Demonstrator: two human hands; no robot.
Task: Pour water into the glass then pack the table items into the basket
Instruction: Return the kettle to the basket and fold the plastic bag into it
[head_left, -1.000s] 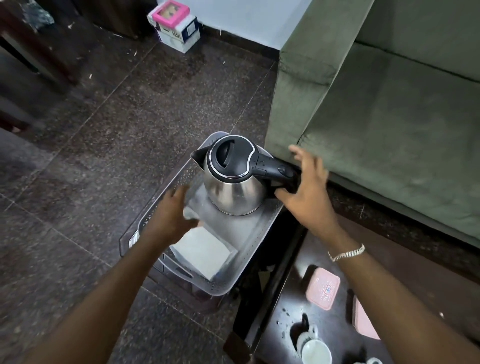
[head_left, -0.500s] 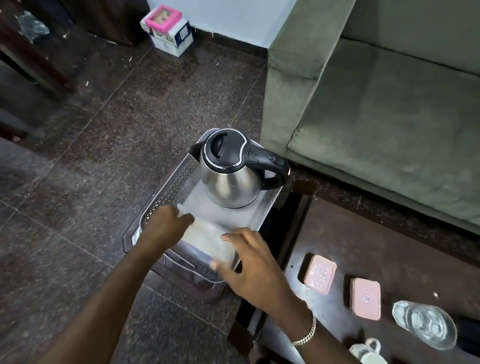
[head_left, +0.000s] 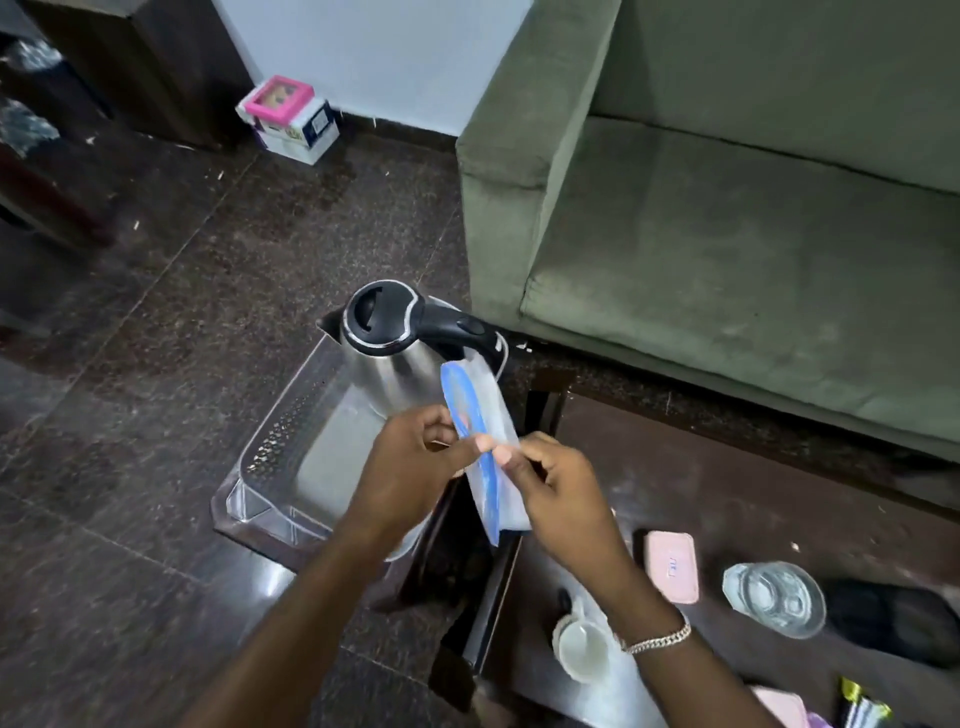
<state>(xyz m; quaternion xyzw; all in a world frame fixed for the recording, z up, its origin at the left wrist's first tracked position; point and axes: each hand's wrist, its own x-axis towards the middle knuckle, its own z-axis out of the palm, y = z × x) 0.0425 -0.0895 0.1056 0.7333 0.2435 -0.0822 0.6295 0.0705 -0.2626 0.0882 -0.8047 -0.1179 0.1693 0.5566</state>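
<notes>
A clear plastic basket (head_left: 270, 447) stands on the floor beside the dark table (head_left: 727, 499). A steel kettle (head_left: 395, 358) with a black lid stands in its far end. Above the basket's right edge I hold a clear zip bag (head_left: 488, 415) with a blue seal strip, upright. My left hand (head_left: 415, 462) pinches the strip from the left and my right hand (head_left: 550, 483) pinches it from the right. On the table lie a glass (head_left: 774, 605) with water, a pink case (head_left: 671, 566) and a white cup (head_left: 582, 647).
A green sofa (head_left: 727, 234) stands behind the table. A pink and white box (head_left: 288, 119) sits on the floor by the wall. A black object (head_left: 893, 623) lies right of the glass. Another pink item (head_left: 779, 706) and packets (head_left: 857, 706) sit at the table's near edge.
Both hands have come up out of the basket holding the bag, which lay flat in it before. My right hand left the kettle handle and joined the left on the bag.
</notes>
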